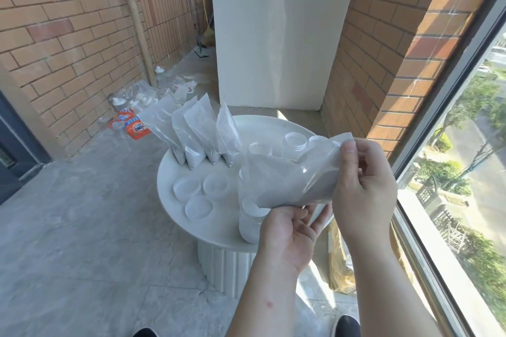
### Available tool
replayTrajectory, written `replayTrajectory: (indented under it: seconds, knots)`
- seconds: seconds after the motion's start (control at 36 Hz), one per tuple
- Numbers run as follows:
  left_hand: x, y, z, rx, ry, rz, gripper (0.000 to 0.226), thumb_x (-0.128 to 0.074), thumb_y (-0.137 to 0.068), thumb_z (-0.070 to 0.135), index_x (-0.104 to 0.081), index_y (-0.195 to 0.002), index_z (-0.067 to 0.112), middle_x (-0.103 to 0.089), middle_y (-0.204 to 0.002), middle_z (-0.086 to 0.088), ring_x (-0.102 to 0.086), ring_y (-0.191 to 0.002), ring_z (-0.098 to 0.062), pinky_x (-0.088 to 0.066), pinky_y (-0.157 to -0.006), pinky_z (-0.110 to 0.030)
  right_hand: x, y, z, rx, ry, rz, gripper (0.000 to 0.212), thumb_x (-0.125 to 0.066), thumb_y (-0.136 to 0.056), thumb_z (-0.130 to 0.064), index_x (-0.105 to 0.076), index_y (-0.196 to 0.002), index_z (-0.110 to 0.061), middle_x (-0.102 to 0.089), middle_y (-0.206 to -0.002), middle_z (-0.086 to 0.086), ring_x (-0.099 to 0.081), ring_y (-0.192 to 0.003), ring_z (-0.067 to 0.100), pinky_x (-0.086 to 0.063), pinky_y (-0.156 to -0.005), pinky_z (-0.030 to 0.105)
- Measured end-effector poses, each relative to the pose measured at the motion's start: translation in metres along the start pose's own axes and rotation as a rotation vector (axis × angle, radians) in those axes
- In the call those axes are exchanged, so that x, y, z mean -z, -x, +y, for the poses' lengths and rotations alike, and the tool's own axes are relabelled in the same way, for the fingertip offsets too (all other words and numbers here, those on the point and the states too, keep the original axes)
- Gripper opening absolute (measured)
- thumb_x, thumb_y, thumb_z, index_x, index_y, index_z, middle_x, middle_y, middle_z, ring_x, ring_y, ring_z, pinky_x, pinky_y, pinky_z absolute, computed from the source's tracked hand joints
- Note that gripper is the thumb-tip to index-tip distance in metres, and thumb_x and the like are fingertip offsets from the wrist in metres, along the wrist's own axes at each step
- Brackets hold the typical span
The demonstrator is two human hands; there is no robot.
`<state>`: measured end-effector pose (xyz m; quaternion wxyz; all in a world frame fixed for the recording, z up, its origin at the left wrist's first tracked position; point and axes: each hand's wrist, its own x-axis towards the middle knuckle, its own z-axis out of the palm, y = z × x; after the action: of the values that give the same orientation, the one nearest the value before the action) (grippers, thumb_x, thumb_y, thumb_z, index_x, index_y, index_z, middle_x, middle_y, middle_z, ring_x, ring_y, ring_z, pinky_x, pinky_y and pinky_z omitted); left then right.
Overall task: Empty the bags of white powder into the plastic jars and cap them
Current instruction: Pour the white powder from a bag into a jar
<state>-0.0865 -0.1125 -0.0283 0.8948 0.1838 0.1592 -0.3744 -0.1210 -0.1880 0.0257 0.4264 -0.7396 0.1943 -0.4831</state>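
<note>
I hold a clear bag of white powder (290, 180) tilted over the round white table (175, 227). My right hand (364, 186) pinches its upper right corner. My left hand (290, 232) grips its lower edge from underneath. Below the bag stands a plastic jar (250, 223) filled with powder and open at the top. Behind the bag are three empty clear jars (295, 141). Several full powder bags (197, 134) lean in a row at the table's back left. Three white caps (198, 206) lie upside down on the table's left part.
Empty wrappers, an orange packet (135, 126) and bottles litter the floor by the brick wall at left. A white board (279, 35) stands behind the table. A window (465, 172) runs along the right. A crumpled bag (341, 262) lies beside the table's base.
</note>
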Motion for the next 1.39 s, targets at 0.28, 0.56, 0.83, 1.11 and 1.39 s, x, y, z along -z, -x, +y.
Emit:
replayTrajectory:
  seconds: [0.28,0.56,0.83,1.11,1.39]
  knots:
    - [0.000,-0.003,0.008,0.048,-0.027,0.056,0.052,-0.025,-0.080,-0.023,-0.065,-0.103,0.000,-0.073,-0.089,-0.013,-0.069,-0.094,-0.028,-0.060,-0.061,-0.041,-0.005,-0.003,0.002,0.016,0.001,-0.004,0.018,-0.050,-0.105,-0.031,-0.058,-0.089,-0.033,-0.060,-0.084,-0.012,-0.057,-0.082,0.016,-0.042,-0.072,0.030]
    - [0.003,-0.016,0.008,0.063,-0.019,0.079,0.055,-0.023,-0.079,-0.023,-0.064,-0.111,-0.005,-0.073,-0.099,-0.016,-0.065,-0.107,-0.033,-0.060,-0.065,-0.044,-0.013,-0.008,0.003,0.045,0.011,-0.006,0.017,-0.050,-0.105,-0.029,-0.059,-0.091,-0.032,-0.063,-0.087,-0.014,-0.060,-0.086,0.019,-0.044,-0.074,0.029]
    - [-0.023,0.004,-0.003,0.108,-0.052,0.055,0.055,-0.018,-0.084,-0.019,-0.067,-0.088,0.005,-0.069,-0.063,-0.001,-0.062,-0.043,-0.011,-0.038,-0.043,-0.009,-0.013,-0.010,-0.002,0.089,0.019,-0.018,0.016,-0.051,-0.105,-0.027,-0.061,-0.092,-0.028,-0.063,-0.088,-0.009,-0.059,-0.084,0.015,-0.042,-0.073,0.020]
    - [-0.025,0.009,0.000,0.053,0.022,0.009,0.056,-0.018,-0.080,-0.024,-0.066,-0.100,-0.004,-0.071,-0.078,-0.013,-0.068,-0.055,-0.020,-0.051,-0.046,-0.021,-0.011,-0.008,-0.005,0.100,0.019,0.007,0.017,-0.049,-0.104,-0.030,-0.063,-0.095,-0.026,-0.063,-0.089,-0.013,-0.059,-0.086,0.014,-0.046,-0.076,0.028]
    - [-0.025,0.012,-0.003,0.047,0.041,0.002,0.053,-0.021,-0.080,-0.025,-0.067,-0.096,-0.004,-0.072,-0.080,-0.013,-0.071,-0.060,-0.021,-0.053,-0.049,-0.022,-0.008,-0.005,-0.007,0.053,0.019,-0.007,0.017,-0.050,-0.105,-0.029,-0.059,-0.091,-0.033,-0.063,-0.088,-0.016,-0.059,-0.087,0.010,-0.043,-0.074,0.020]
